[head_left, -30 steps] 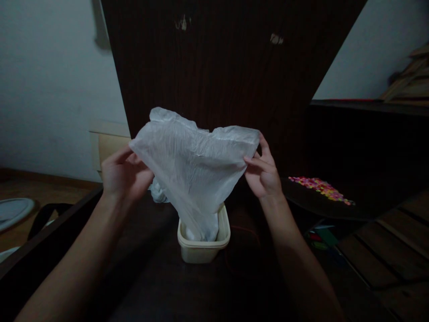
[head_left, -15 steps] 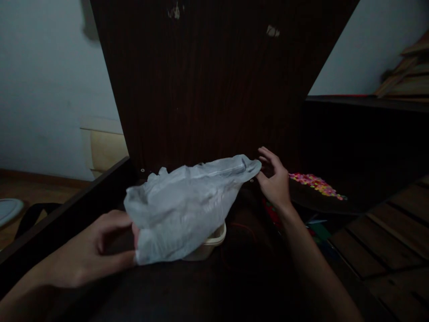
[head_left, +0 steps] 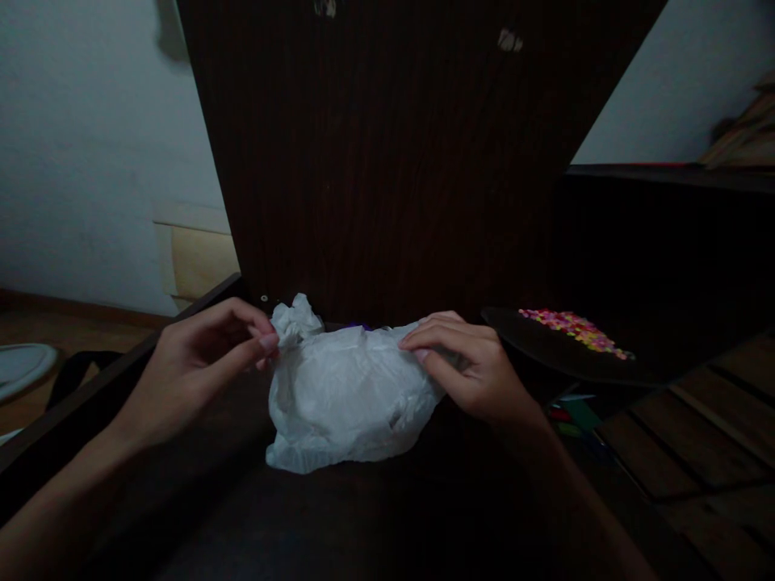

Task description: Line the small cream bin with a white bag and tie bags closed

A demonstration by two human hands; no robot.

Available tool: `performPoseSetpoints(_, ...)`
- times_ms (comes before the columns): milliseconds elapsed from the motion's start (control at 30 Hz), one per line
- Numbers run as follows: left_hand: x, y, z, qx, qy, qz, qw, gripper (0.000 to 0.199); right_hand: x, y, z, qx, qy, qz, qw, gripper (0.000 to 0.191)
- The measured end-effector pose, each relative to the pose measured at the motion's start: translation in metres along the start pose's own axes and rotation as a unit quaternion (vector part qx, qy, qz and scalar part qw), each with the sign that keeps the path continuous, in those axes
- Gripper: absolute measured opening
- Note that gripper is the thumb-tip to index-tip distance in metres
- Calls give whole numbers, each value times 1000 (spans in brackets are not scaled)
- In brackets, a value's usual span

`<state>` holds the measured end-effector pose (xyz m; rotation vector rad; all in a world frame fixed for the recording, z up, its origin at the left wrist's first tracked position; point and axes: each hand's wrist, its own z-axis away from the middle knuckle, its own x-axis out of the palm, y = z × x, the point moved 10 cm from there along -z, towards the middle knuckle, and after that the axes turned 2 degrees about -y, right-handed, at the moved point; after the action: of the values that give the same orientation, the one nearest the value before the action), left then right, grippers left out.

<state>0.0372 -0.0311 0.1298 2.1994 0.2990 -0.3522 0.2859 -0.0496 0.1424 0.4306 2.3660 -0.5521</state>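
A thin, crumpled white plastic bag point(head_left: 351, 395) lies spread over the dark surface in front of me. It hides the cream plastic container seen under it before. At its upper left corner, the thumb and fingertips of my left hand point(head_left: 211, 355) are pinched together on the edge of the bag. My right hand point(head_left: 472, 363) holds the upper right edge, fingers bent over the plastic and thumb beneath them. Behind the bag's left end sits a bunched white plastic clump point(head_left: 296, 320); whether it belongs to the same bag I cannot tell.
A tall dark wooden panel point(head_left: 387, 161) rises right behind the bag. On the right, a dark shelf point(head_left: 545, 343) carries many small pink and yellow pieces point(head_left: 575, 331). A raised wooden edge point(head_left: 121, 371) runs along the left. Wooden slats point(head_left: 684, 428) lie at lower right.
The bag has come down flatter and now covers the container. My right hand has moved left and down onto its edge; my left hand has risen to its upper left corner.
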Motion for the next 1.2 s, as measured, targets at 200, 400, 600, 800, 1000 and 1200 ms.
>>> performPoseSetpoints(200, 53, -23, -12, -56, -129, -62, 988, 46, 57, -3, 22, 29, -224, 53, 973, 32)
performPoseSetpoints(400, 78, -22, -22, -25, -172, -62, 983, 45, 59, -1, 31, 42, -229, 60, 971, 52)
performPoseSetpoints(600, 40, -24, -37, -22, 52, 152, 987, 26, 53, -28, 32, 38, -208, 55, 976, 30)
performPoseSetpoints(800, 15, -65, -47, -99, 199, 259, 940, 14, 76, -34, 44, 14, -270, 135, 953, 33)
performPoseSetpoints(1000, 24, -121, -35, -243, 161, 256, 922, 27, 63, -39, 46, -14, -214, 157, 964, 19)
performPoseSetpoints(1200, 52, -149, 2, -312, 76, 221, 921, 56, 37, -64, 60, 8, -269, 31, 963, 12)
